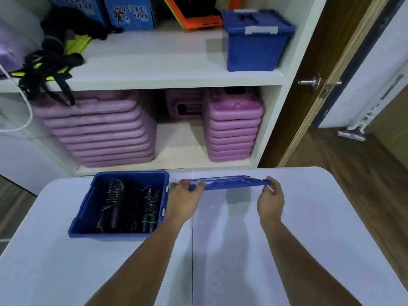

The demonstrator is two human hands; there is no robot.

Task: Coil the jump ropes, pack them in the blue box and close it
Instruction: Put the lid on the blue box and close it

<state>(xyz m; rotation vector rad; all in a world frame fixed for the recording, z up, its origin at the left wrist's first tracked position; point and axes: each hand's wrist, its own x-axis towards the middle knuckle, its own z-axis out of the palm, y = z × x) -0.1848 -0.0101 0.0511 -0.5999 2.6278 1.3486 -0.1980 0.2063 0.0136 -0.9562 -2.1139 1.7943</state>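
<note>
1. Left hand (184,198) grips one end of lid (227,184), right hand (270,200) pinches the other end.
2. Lid spans between hands, just above surface (309,228).
3. Box (106,236) open, just left of left hand, coiled ropes (114,202) inside.

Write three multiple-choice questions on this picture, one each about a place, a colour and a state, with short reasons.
1. Where is the lid, relative to the box on the table? A in it; B right of it; C under it
2. What colour are the stacks on the lower shelf? A pink; B green; C white
3. That box is: A open; B closed; C overturned
Answers: 1 B, left hand and right hand hold it there; 2 A, all are pink; 3 A, jump ropes show inside.
</note>
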